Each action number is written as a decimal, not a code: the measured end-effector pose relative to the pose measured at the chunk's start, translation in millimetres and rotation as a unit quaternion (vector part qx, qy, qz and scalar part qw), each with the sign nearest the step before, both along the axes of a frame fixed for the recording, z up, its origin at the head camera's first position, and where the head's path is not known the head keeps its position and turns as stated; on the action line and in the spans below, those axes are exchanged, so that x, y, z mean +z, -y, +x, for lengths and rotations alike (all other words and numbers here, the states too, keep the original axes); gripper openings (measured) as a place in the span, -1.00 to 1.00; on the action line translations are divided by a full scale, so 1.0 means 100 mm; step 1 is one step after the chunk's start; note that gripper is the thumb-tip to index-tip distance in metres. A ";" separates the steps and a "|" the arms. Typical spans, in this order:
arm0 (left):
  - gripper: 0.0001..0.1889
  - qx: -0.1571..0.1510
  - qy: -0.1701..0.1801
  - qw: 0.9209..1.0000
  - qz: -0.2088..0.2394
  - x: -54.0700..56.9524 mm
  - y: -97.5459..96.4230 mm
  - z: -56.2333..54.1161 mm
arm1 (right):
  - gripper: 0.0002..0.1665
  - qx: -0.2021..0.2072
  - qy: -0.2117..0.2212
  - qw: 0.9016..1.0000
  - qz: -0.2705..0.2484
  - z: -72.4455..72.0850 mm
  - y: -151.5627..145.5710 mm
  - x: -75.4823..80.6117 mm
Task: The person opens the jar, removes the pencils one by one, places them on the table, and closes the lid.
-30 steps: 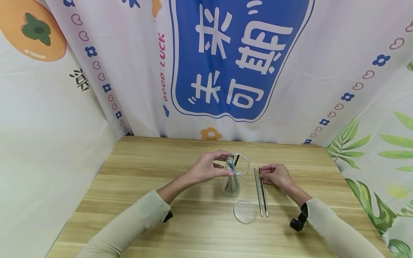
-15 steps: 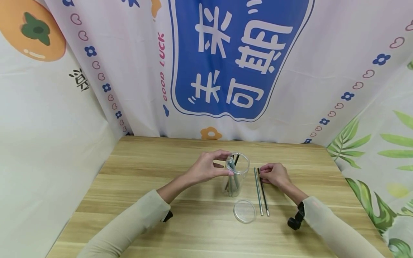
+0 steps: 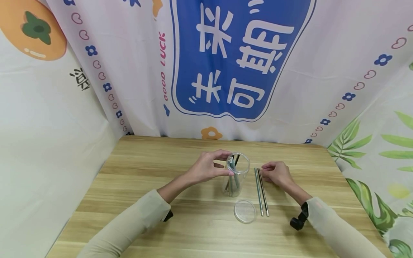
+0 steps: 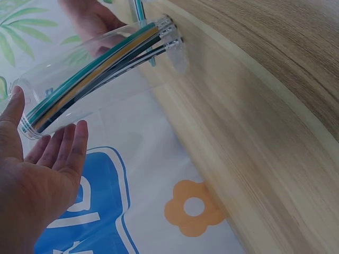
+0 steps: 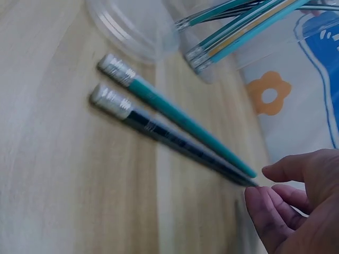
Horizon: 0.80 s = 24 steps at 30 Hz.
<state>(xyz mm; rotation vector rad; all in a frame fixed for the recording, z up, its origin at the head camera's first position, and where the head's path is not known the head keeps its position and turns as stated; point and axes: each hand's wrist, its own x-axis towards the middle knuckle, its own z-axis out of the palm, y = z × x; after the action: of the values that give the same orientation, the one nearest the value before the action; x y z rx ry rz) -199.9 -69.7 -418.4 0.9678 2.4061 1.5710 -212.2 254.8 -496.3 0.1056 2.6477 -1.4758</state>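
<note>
While gripping the upright clear jar [image 3: 235, 180] with the left hand [image 3: 208, 167], holds the right hand [image 3: 276, 173] loosely parted beside the black pencil [image 3: 262, 191] on the table [image 3: 193, 229], perhaps touching its tip.

Beneath the grip spreads a wood-grain tabletop [image 3: 193, 233], beyond it hangs a white printed curtain [image 3: 142, 89] with a blue Chinese-character panel [image 3: 227, 68], leftward a persimmon-print cloth [image 3: 48, 125], rightward a leaf-print cloth [image 3: 377, 114].

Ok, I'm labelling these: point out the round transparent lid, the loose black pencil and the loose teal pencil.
Round transparent lid [image 3: 245, 211], head view, disc's middle.
Loose black pencil [image 5: 177, 142], right wrist view, mid-barrel.
Loose teal pencil [image 5: 183, 122], right wrist view, mid-barrel.
</note>
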 end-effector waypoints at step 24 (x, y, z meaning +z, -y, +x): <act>-0.29 -0.003 0.001 1.000 0.000 0.01 0.00 0.01 | -0.69 0.096 -0.151 0.984 -0.007 0.20 0.11 0.91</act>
<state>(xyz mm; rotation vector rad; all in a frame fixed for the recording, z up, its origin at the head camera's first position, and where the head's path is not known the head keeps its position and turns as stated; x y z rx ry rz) -199.2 -70.2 -417.5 0.9710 2.3990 1.5697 -192.2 244.0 -404.9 -0.3943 2.7749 -1.5529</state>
